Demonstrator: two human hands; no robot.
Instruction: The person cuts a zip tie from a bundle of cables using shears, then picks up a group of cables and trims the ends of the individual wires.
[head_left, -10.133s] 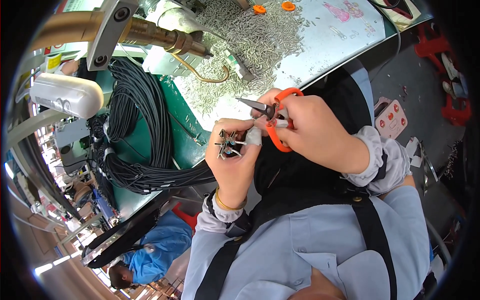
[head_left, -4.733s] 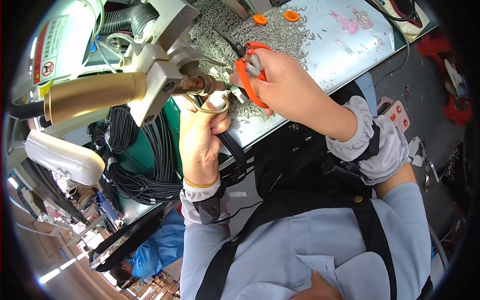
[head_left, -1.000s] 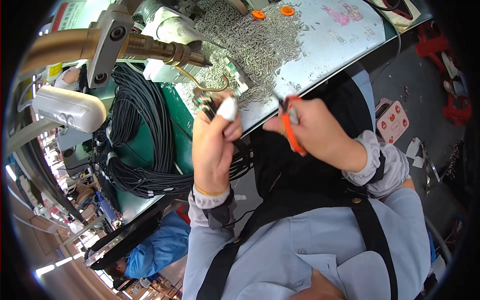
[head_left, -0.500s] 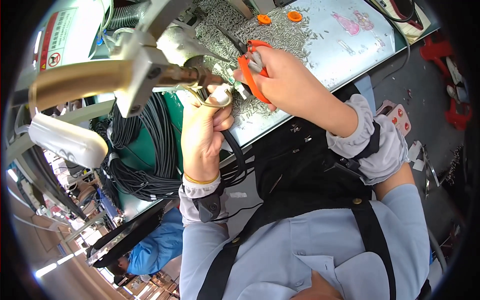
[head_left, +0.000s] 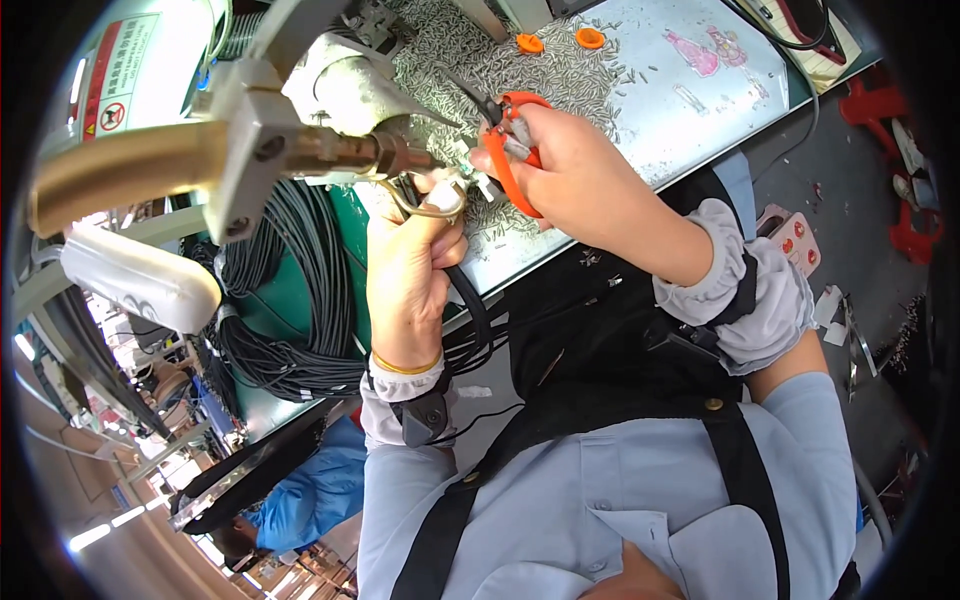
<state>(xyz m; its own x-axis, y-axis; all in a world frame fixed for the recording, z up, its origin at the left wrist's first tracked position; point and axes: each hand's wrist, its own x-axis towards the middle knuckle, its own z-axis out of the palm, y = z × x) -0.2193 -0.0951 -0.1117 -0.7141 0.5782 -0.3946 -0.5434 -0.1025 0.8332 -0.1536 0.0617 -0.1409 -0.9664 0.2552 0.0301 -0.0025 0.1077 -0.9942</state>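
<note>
My left hand (head_left: 408,275) is closed round a black cable (head_left: 468,300), which hangs down below the fist. A brass-coloured wire loop (head_left: 440,211) curves around its thumb. My right hand (head_left: 575,170) is wrapped round orange-handled pliers (head_left: 508,165), their dark jaws pointing up and away to the left. Small pale pieces sit between the handles. The fingertips of both hands meet near a small greenish-white part at the cable's end, just by the tip of a brass nozzle (head_left: 395,155). Exactly which fingers touch that part is hidden.
Many small metal pins (head_left: 560,75) cover the white tabletop (head_left: 715,120), with orange caps (head_left: 590,38) among them. A metal cone (head_left: 345,90) stands beside the nozzle. Coiled black cables (head_left: 310,290) lie at left, near a white rounded fixture (head_left: 140,278). A person in blue (head_left: 318,490) is lower left.
The pliers and my right hand have shifted slightly right and down. My left hand is nearly still, holding the cable. The nozzle and its clamp appear a little further left in the view.
</note>
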